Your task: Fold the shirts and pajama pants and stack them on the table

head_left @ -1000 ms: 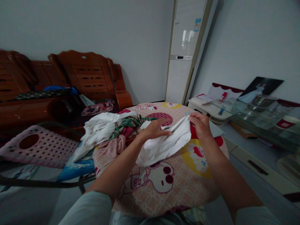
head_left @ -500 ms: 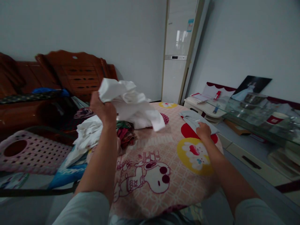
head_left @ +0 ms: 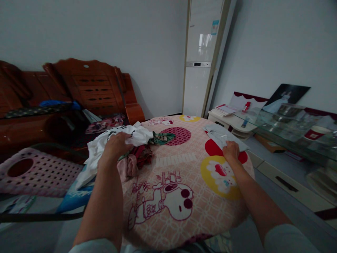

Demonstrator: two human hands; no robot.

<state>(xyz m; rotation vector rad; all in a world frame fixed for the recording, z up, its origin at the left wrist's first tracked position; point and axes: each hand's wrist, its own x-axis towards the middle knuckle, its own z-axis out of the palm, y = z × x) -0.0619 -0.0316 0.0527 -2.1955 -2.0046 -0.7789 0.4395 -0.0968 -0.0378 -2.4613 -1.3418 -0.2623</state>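
Observation:
My left hand [head_left: 117,146] is closed on a crumpled white garment with dark lettering [head_left: 142,135], low over the pile at the table's left edge. Its fingertips are partly hidden in the cloth. Under and beside the garment lie a dark red cloth [head_left: 142,156], a pink cloth [head_left: 127,167] and a green patterned cloth [head_left: 160,138]. On the far right of the round table, my right hand [head_left: 231,151] has its bent fingers at the near edge of a flat, folded pale grey garment [head_left: 237,139].
A pink patterned cloth covers the round table [head_left: 168,228]. To the left stand a pink woven basket [head_left: 52,172] and a carved wooden sofa [head_left: 97,91]. On the right is a glass-topped cabinet [head_left: 284,135] with a paper cup [head_left: 314,133]. A tall white air conditioner [head_left: 197,84] stands behind.
My left hand has brought the raised white garment down and left onto the pile, uncovering the dotted circle on the tablecloth. My right hand stays at the grey garment, its fingers now more bent.

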